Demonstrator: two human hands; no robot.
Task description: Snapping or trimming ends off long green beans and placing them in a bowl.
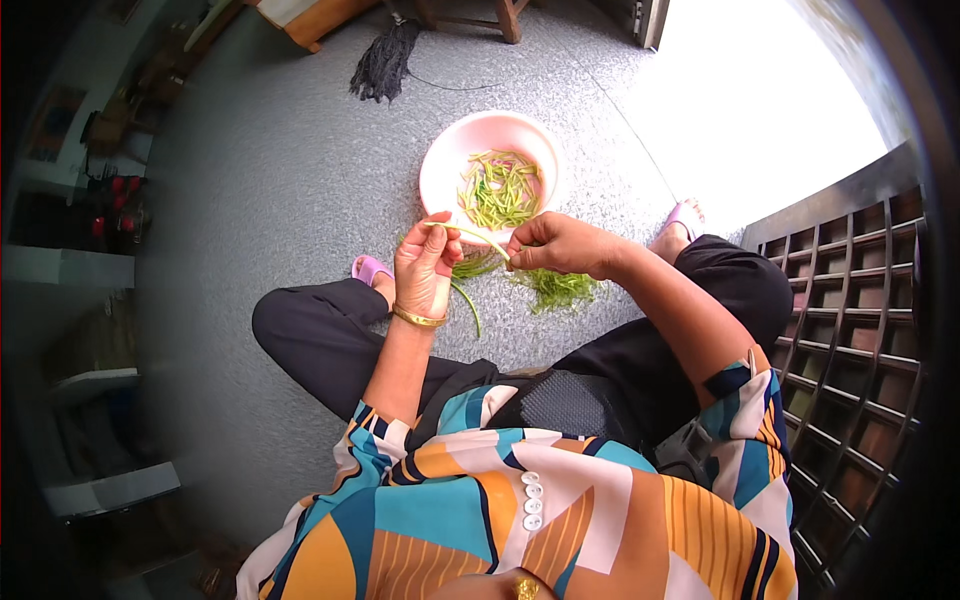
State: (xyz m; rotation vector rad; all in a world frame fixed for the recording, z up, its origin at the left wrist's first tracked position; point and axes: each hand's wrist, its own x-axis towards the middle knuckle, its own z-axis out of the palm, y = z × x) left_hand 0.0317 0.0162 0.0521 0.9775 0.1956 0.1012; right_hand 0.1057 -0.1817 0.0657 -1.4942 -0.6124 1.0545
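Note:
A thin green vegetable stem (478, 230) is stretched between my two hands, above the near rim of a pink plastic basin (442, 169). My left hand (427, 259) pinches its left end between thumb and fingers; my right hand (551, 244) grips the other end. Short cut or broken green stem pieces (501, 191) lie in the basin. On the floor below my hands are long green stems (469, 300), partly hidden by my left hand. A heap of fine green leafy trimmings (562, 289) lies under my right hand.
A dark mop head (386, 60) lies on the speckled grey floor (262, 187) beyond the basin. Wooden furniture legs (508, 22) stand at the top. A metal lattice (847, 322) is at the right, beside a bright opening. My feet, in pink slippers (367, 268), flank the basin.

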